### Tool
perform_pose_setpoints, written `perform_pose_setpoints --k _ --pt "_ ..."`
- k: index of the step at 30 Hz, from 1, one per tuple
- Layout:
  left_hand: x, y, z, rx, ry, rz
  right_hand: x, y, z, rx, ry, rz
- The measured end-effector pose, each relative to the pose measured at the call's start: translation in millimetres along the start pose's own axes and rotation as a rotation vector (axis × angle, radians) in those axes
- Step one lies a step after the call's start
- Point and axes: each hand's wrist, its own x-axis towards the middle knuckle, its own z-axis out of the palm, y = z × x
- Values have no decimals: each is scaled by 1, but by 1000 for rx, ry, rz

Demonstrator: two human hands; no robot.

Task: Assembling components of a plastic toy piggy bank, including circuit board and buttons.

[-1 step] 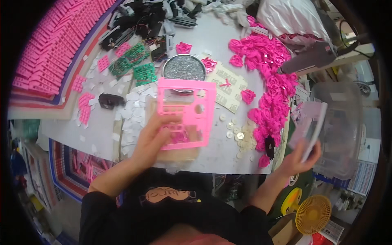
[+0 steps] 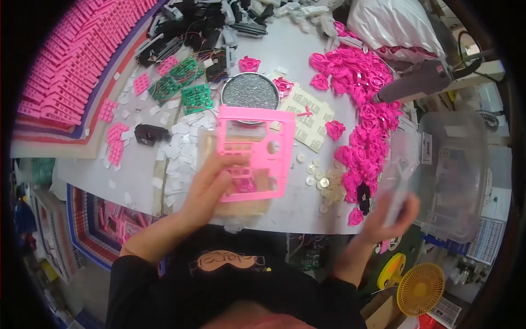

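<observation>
My left hand [image 2: 215, 181] is closed on a pink plastic casing panel [image 2: 260, 116] with cut-out slots and round holes. The thumb and fingers lie over its left side, and the panel is tilted above a tan block [image 2: 241, 208] at the table's front. Out to the right, past the table edge, my right hand [image 2: 390, 219] grips a thin clear plastic piece [image 2: 402, 164], smeared by motion. Behind the panel stands a round metal tin [image 2: 250, 90] full of small grey metal parts; the panel hides part of its near rim.
Pink ring-like parts [image 2: 364, 109] heap along the right, below a hanging grey tool [image 2: 413, 82]. Pale discs [image 2: 330, 189] lie in front. Green circuit boards [image 2: 196, 98], white paper slips [image 2: 183, 145] and stacked pink panels [image 2: 60, 66] fill the left. A clear bin [image 2: 455, 219] stands right.
My right hand has shifted slightly left and down with the clear plastic piece, which has turned and blurred. My left hand keeps its hold on the pink panel, nearly unmoved.
</observation>
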Motion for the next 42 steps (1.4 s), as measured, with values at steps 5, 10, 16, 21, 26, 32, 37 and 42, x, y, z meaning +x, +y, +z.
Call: perform_pose_setpoints --k 5,10,16,21,26,32,37,42 --pt "0 -13 20 -266 21 -14 -38 -122 79 334 -755 -180" --pt "-8 5 -13 -439 124 -148 -22 -116 100 571 -684 -165" --pt "-10 -21 -42 -170 181 -11 -49 -108 134 1349 -968 896" --pt "-2 -13 -34 807 415 347 -61 -141 142 1329 -806 745" --pt "-8 -20 -39 842 339 305 -46 -138 134 1028 -1021 456" --pt "-1 -16 -32 307 539 285 -47 -130 134 1303 -1083 635" --pt "3 20 -62 -170 515 31 -38 -134 129 1365 -1250 872" --pt "11 17 -67 270 496 199 -54 -121 128 1336 -1243 1031"
